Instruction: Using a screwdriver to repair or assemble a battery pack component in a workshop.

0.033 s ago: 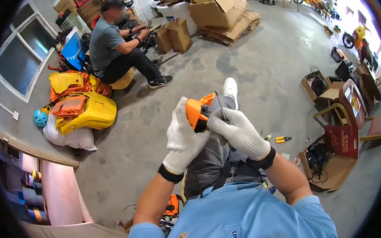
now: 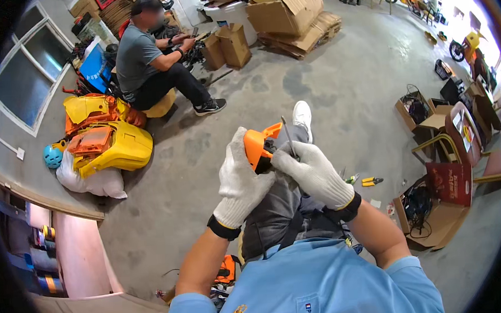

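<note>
My left hand (image 2: 239, 174), in a white knit glove, is closed around an orange plastic housing (image 2: 255, 145) with a black inner part. It holds this piece up above my lap. Beside it, my gloved right hand (image 2: 313, 170) grips a thin grey metal rod (image 2: 288, 136) that points upward and slightly away from me. The lower end of the rod is hidden in the fingers, so its kind is unclear. The right fingertips are close to the housing's black side; whether they touch it I cannot tell.
Yellow-handled pliers (image 2: 372, 181) lie on the floor to the right, near an open cardboard box (image 2: 436, 234) of black cables. Yellow and orange plastic shells (image 2: 122, 146) are piled at left. Another person (image 2: 152, 59) sits at the far left. Flattened cardboard (image 2: 306, 37) is stacked behind.
</note>
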`<act>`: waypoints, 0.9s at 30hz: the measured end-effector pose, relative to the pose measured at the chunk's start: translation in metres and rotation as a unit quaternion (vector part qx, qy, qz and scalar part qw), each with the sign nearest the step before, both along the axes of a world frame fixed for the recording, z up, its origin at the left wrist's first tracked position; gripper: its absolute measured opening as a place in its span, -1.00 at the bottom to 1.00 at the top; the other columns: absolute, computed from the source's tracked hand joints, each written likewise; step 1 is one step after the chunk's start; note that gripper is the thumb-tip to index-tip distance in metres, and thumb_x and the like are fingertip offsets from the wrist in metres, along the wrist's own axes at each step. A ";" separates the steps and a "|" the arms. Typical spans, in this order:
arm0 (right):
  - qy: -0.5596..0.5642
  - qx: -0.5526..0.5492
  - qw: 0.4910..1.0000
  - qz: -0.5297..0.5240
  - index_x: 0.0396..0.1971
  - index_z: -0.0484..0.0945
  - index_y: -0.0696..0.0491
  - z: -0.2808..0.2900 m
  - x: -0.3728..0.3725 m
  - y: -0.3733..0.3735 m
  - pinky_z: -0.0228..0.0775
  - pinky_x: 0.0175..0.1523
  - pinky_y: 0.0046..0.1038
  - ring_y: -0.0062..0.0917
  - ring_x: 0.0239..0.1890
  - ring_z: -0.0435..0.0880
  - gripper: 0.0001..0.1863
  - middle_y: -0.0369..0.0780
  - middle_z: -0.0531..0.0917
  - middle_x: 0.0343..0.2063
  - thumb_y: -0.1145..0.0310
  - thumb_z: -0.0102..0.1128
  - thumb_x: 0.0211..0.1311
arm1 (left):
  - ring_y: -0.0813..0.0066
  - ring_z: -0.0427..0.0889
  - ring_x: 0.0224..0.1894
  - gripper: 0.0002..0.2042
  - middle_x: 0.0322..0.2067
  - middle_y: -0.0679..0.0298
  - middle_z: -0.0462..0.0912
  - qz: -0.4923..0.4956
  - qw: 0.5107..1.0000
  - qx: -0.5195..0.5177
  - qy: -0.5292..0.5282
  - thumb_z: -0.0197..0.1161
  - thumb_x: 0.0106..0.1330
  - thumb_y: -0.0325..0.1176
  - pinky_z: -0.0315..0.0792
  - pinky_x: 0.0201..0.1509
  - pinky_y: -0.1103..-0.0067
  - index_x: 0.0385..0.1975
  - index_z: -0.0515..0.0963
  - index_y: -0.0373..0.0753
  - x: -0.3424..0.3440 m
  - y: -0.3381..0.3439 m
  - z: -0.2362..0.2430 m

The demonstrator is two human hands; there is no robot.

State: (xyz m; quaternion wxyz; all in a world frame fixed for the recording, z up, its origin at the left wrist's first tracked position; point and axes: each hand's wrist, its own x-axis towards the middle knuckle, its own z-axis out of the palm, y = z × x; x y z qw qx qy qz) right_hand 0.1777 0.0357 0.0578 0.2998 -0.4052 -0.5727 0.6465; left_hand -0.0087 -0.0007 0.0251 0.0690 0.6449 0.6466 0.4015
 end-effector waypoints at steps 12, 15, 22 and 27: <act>-0.170 0.518 0.830 -0.119 -0.03 0.65 0.04 -0.030 -0.007 -0.005 0.60 -0.17 -0.17 -0.19 -0.24 0.73 -0.71 -0.14 0.65 -0.29 0.37 0.45 0.27 | -0.17 0.72 0.13 -0.06 0.16 -0.09 0.62 -0.001 0.994 -0.081 -0.075 0.62 0.04 -0.29 0.63 0.17 0.14 0.45 0.22 -0.21 0.004 0.005 0.001; -0.208 0.516 0.826 -0.096 -0.03 0.65 0.03 -0.029 -0.005 -0.004 0.60 -0.17 -0.17 -0.19 -0.22 0.72 -0.70 -0.15 0.63 -0.30 0.36 0.44 0.26 | -0.19 0.72 0.12 -0.05 0.16 -0.10 0.61 -0.010 0.992 -0.094 -0.083 0.62 0.05 -0.27 0.63 0.16 0.13 0.46 0.21 -0.21 0.005 0.004 0.001; -0.057 0.274 0.960 -0.020 -0.14 0.66 0.13 -0.012 0.007 0.003 0.55 -0.23 -0.29 -0.24 -0.41 0.68 -0.80 -0.12 0.71 -0.37 0.33 0.36 0.37 | 0.11 0.76 0.01 -0.14 0.01 0.04 0.68 0.003 0.997 -0.061 -0.040 0.62 0.08 -0.38 0.63 0.14 0.30 0.41 0.27 -0.19 0.007 0.000 -0.004; -0.058 0.114 0.992 -0.010 -0.18 0.64 0.15 -0.017 0.006 -0.001 0.57 -0.17 -0.22 -0.15 -0.34 0.75 -0.76 -0.02 0.73 -0.36 0.28 0.39 0.38 | 0.06 0.77 0.04 -0.13 0.05 0.02 0.68 0.004 0.997 -0.063 -0.041 0.64 0.07 -0.35 0.64 0.13 0.26 0.41 0.27 -0.18 0.007 -0.001 -0.010</act>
